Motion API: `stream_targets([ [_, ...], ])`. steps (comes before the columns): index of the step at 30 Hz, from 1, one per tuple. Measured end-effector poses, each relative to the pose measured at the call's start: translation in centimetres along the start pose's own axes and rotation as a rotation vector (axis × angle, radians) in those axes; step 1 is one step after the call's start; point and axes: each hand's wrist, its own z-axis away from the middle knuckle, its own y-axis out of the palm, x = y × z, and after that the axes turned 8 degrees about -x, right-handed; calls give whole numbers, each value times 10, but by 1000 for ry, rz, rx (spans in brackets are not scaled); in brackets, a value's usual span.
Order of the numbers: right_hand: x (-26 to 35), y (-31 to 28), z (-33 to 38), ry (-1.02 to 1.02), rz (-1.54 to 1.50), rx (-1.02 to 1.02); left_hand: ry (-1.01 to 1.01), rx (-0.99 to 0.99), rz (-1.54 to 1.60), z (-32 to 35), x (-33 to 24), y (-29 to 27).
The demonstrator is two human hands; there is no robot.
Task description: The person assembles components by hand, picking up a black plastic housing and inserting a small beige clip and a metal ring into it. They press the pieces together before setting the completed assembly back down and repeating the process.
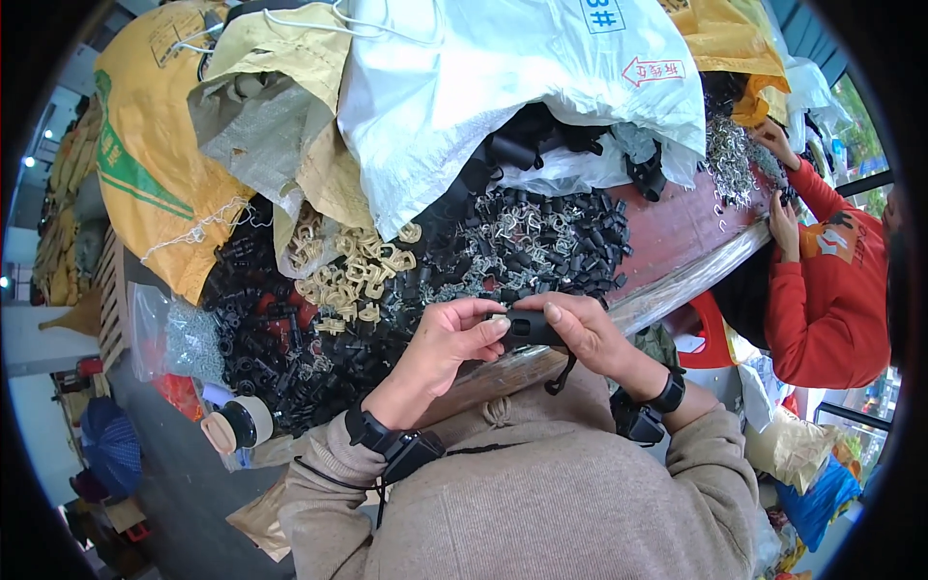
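Note:
My right hand (592,338) is closed around a black tube-like plastic part (535,328) with a small slot in its side. A black tail with a wider end dangles below that hand. At the part's left end, the thumb and index finger of my left hand (447,340) are pinched together. A sliver of a small beige piece (497,317) shows between them, its shape mostly hidden. Both hands are above the near edge of the table, in front of loose black plastic parts (266,333), beige plastic clips (362,271) and small metal wire hooks (507,237).
A white woven sack (522,58) spills black parts at the back, beside yellow sacks (145,126). A roll of tape (249,421) stands at the left. To the right, a person in a red top (826,280) handles small parts near a pile of metal hooks (733,159).

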Motion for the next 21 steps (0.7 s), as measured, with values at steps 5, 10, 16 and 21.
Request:
stream_targets([
  [5,-2,-5,-12,-111,40,-48,-25,-45,7,-9,-8,6],
  [10,2,-18,-37,-390,98,290,-54,-24,67,-20,-12,1],
  [16,10,-9,-41,-315,-10,443,-80,15,-30,-28,-1,2],
  [21,8,-3,-33,-307,-92,303,-38,43,-32,-17,-7,4],
])
